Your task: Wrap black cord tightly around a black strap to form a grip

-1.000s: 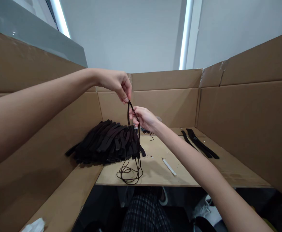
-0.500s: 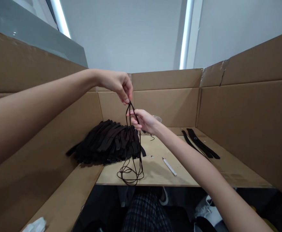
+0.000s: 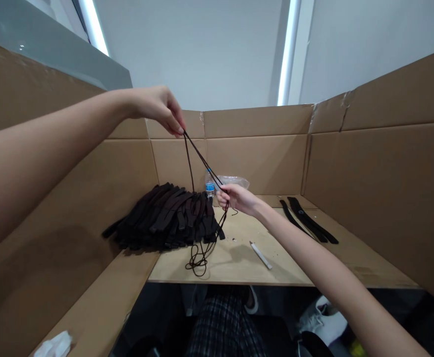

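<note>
My left hand (image 3: pixel 157 110) is raised high and pinches the top of a thin black cord (image 3: pixel 202 161). The cord runs taut down to my right hand (image 3: pixel 237 198), whose fingers are pinched on it lower down. Below my right hand the cord hangs to the wooden tabletop (image 3: pixel 239 263), where its loose end lies in a tangle (image 3: pixel 198 260). Just left of my right hand a large heap of black straps (image 3: pixel 165 220) rests on the table.
Cardboard walls (image 3: pixel 380 183) enclose the table on three sides. A small water bottle (image 3: pixel 210 186) and a clear plastic bag (image 3: pixel 234 181) stand at the back. Two black straps (image 3: pixel 308 225) lie at the right, a white pen-like stick (image 3: pixel 260 255) near the middle, crumpled tissue (image 3: pixel 55 344) at lower left.
My left hand has risen and moved left, my right hand has dropped and moved right, so the cord is now stretched taut between them. The tangle on the table has drawn tighter.
</note>
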`<act>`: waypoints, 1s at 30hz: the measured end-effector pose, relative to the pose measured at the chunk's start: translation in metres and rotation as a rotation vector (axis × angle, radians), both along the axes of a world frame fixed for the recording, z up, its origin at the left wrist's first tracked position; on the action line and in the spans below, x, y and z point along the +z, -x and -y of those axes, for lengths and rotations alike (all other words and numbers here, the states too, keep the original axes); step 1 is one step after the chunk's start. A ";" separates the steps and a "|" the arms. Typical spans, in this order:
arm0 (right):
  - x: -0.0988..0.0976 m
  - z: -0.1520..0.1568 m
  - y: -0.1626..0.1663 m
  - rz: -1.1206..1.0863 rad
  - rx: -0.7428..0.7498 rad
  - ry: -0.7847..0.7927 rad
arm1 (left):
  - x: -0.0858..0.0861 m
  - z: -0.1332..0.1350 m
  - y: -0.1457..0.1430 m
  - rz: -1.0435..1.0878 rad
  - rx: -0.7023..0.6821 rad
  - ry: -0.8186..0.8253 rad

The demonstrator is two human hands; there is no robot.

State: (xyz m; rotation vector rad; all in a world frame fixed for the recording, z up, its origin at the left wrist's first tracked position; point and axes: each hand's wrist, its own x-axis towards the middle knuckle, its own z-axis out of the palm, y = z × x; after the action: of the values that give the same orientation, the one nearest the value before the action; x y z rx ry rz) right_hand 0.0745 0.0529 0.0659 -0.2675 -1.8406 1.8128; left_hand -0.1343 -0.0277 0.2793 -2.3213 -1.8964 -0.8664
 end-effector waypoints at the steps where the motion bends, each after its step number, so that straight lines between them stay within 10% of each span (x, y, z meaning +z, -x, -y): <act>1: -0.004 -0.004 -0.004 -0.003 -0.017 0.002 | 0.004 0.001 0.003 0.025 0.053 -0.057; 9: -0.031 -0.044 -0.055 0.031 -0.186 0.040 | 0.026 0.016 0.035 0.145 0.366 -0.248; 18: -0.066 -0.078 -0.119 0.122 -0.429 0.078 | 0.011 0.039 0.030 0.019 0.599 -0.348; 30: -0.090 -0.085 -0.182 0.125 -0.623 0.135 | -0.010 0.048 0.021 0.218 0.609 -0.398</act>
State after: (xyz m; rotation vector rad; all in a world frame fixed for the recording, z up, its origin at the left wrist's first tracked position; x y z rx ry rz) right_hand 0.2561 0.1376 -0.0242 -0.9106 -1.4804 1.4939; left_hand -0.1552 -0.0752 0.2692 -1.3589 -2.0795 -1.2825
